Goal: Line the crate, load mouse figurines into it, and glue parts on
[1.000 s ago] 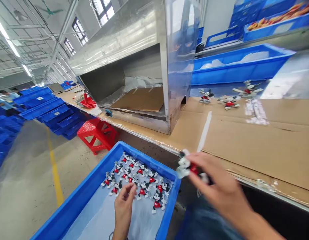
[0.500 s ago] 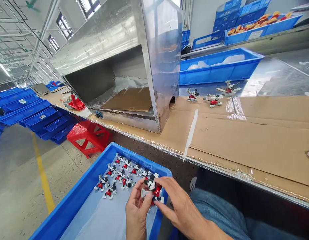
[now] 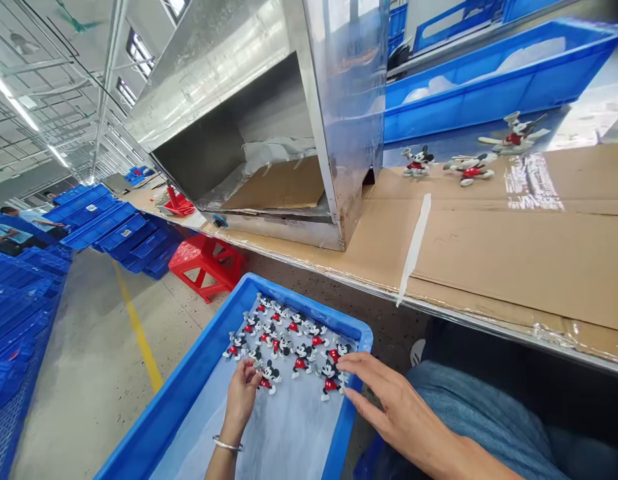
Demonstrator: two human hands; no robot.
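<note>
Several Mickey Mouse figurines with black ears and red shorts lie in rows on the pale liner of a blue crate (image 3: pixel 153 417). My left hand (image 3: pixel 241 393), a bangle on its wrist, is closed in a pinch at the side of one figurine (image 3: pixel 269 378) in the front row; its fingertips partly hide the contact. On the crate's right side, my right hand (image 3: pixel 393 407) has thumb and fingers apart. Its fingertips are beside another figurine (image 3: pixel 331 383) near the right wall; whether they touch it I cannot tell.
A cardboard-covered bench (image 3: pixel 489 253) runs behind the crate, with a metal booth (image 3: pixel 333 133) on it. Three loose figurines, one of them here (image 3: pixel 417 162), lie near a blue bin (image 3: pixel 469 100). A red stool (image 3: pixel 206 263) and stacked blue crates (image 3: pixel 123 233) stand left.
The figurine held between both hands is now down in the crate. My hands have separated, the left moving left to another figurine and the right staying by the right wall. The view has shifted.
</note>
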